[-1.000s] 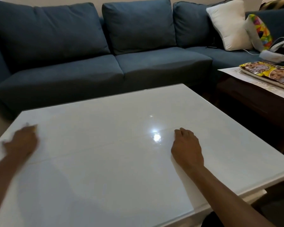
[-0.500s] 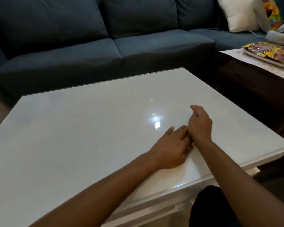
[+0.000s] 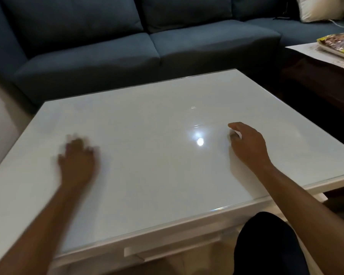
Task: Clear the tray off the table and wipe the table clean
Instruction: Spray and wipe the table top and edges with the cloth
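1. Two bare hands are on the white coffee table (image 3: 167, 120), whose top is a smooth, glossy rectangular sheet that mirrors a bright spot of lamp light between the hands.
2. The table's edge is rounded and shiny, and a flat white pull handle (image 3: 171, 248) runs along the front below it.
3. The left hand (image 3: 76, 163) lies palm down on the left part of the top; it is smeared by motion blur, so how far its fingers are spread cannot be told, nor whether anything lies under it.
4. The right hand (image 3: 246, 143) rests on the right part of the top, just right of the glare, fingers curled loosely inward with the thumb stretched forward; whether it holds a small pale thing under the fingertips cannot be told.
5. The tray (image 3: 335, 51), pale and shallow, sits on a cloth-covered dark wooden side table (image 3: 314, 76) at the far right, well apart from the white table, with a crinkled yellow and brown snack packet (image 3: 338, 42) lying in it.
6. A dark blue fabric sofa (image 3: 107, 46) with soft square cushions stands behind, and a white pillow (image 3: 318, 6) leans at its right end.
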